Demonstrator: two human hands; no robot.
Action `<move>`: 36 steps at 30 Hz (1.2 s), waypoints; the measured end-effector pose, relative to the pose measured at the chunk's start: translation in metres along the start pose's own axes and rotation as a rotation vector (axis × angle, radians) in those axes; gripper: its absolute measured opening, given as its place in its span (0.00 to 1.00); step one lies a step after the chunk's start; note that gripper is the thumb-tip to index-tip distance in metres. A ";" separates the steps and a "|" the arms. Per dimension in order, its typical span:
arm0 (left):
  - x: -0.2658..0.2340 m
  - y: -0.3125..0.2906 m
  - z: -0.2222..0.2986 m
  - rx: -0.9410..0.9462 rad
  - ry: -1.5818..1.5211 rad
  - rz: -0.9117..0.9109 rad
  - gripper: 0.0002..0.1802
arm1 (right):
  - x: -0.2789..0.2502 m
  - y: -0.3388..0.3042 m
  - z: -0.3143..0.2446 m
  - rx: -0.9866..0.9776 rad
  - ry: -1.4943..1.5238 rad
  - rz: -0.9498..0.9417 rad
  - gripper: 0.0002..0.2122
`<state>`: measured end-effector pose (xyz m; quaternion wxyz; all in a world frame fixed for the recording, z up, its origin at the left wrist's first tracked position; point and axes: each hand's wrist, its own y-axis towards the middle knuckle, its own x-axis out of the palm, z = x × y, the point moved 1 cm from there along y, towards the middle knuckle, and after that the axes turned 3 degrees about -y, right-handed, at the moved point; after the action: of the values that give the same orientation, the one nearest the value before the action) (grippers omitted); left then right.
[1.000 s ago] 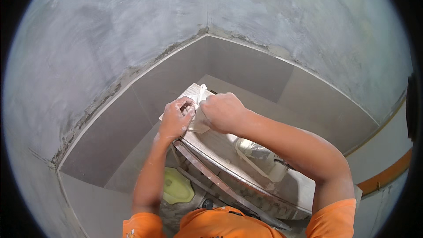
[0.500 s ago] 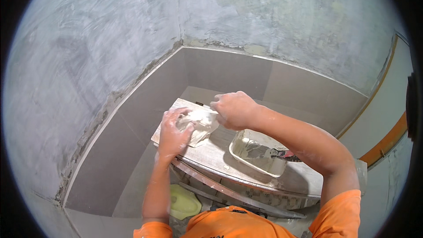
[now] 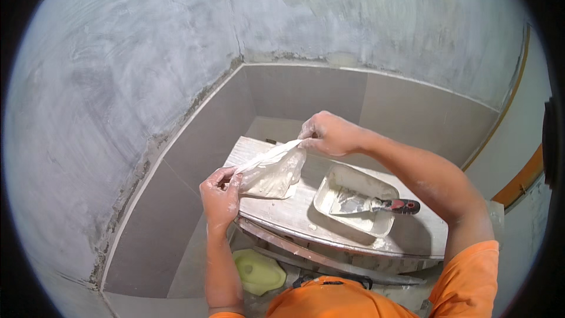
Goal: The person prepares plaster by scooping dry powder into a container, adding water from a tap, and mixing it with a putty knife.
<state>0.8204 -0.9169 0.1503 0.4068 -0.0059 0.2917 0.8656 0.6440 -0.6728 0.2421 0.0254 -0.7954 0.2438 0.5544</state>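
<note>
A whitish plastic bag (image 3: 273,178) with pale paste or powder in it rests on the left part of a wooden board (image 3: 294,215). My left hand (image 3: 220,195) pinches one end of the bag's rim. Its other end is gripped by my right hand (image 3: 327,134), so the rim is stretched into a slanting line between them. Both hands are dusted white. To the right of the bag, a cream rectangular tub (image 3: 325,212) smeared with putty holds a putty knife (image 3: 397,205), its red and black handle lying over the tub's right rim.
Grey wall tiles (image 3: 306,91) meet in a corner behind the board, with skim-coated plaster (image 3: 129,53) above them. Below the board's front edge is a yellow-green plastic object (image 3: 258,272). A pale door panel with an orange-brown edge (image 3: 518,179) stands at the right.
My hands have moved apart and drawn the bag's rim, bunched before, out straight. My right forearm no longer covers the putty knife's handle. The view has shifted slightly.
</note>
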 end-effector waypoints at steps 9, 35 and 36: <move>0.055 -0.018 0.047 0.255 0.092 -0.272 0.14 | 0.018 -0.032 -0.015 -0.300 -0.158 0.240 0.09; 0.054 -0.104 0.066 0.135 -0.093 -0.010 0.10 | -0.023 -0.191 -0.059 0.110 -0.505 -0.429 0.25; 0.051 -0.107 0.066 0.135 -0.084 -0.003 0.10 | -0.017 -0.194 -0.053 0.094 -0.500 -0.392 0.24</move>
<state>0.8764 -0.7941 0.1389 0.4196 0.0573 0.3324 0.8427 0.7667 -0.5124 0.2332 0.2274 -0.6642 0.0975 0.7054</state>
